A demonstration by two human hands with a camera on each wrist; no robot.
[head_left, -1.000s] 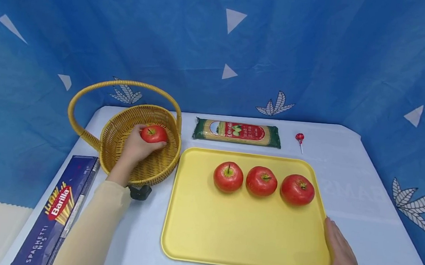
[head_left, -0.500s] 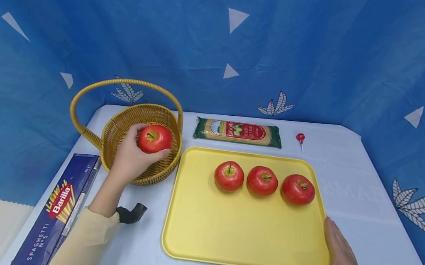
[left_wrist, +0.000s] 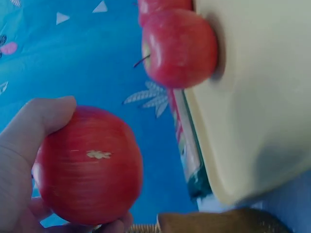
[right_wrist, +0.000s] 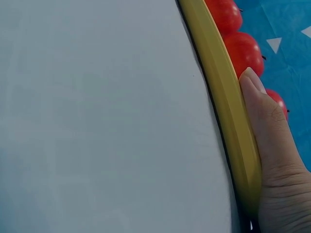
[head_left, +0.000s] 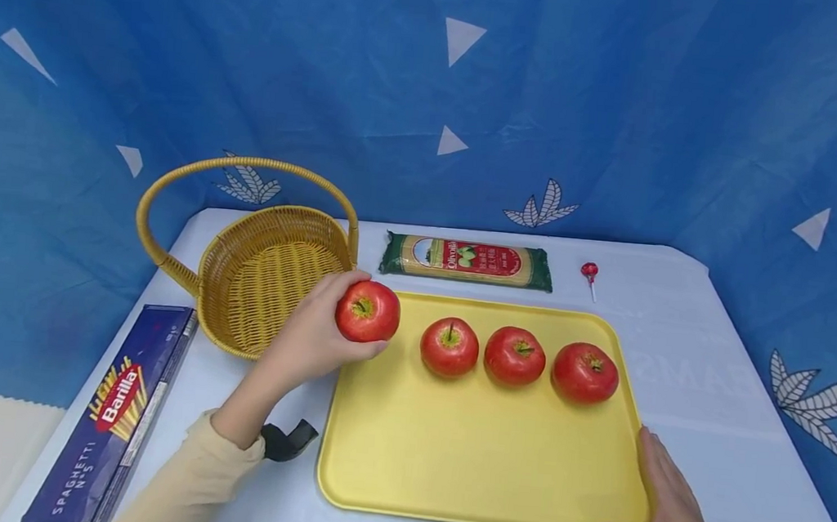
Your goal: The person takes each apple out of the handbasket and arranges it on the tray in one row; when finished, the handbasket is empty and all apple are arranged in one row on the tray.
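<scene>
In the head view my left hand (head_left: pixel 317 331) holds a red apple (head_left: pixel 368 312) between thumb and fingers, above the upper left corner of a yellow tray (head_left: pixel 477 454). In the left wrist view, this apple's (left_wrist: pixel 90 167) underside shows, with the thumb along one side. Three more red apples, a left one (head_left: pixel 449 347), a middle one (head_left: pixel 515 356) and a right one (head_left: pixel 585 373), sit in a row on the tray's far half. My right hand (head_left: pixel 675 511) grips the tray's near right corner, thumb on the front edge and fingers along the right side.
A wicker basket (head_left: pixel 218 311) with a tall handle stands left of the tray. A blue spaghetti box (head_left: pixel 111 417) lies along the table's left side. Behind the tray lie a spaghetti packet (head_left: pixel 466 261) and a red lollipop (head_left: pixel 590 270). A blue curtain (head_left: pixel 373 85) hangs behind.
My left hand has lifted the apple out of the basket and carried it right, over the tray's corner. My right hand has stayed at the tray's corner.
</scene>
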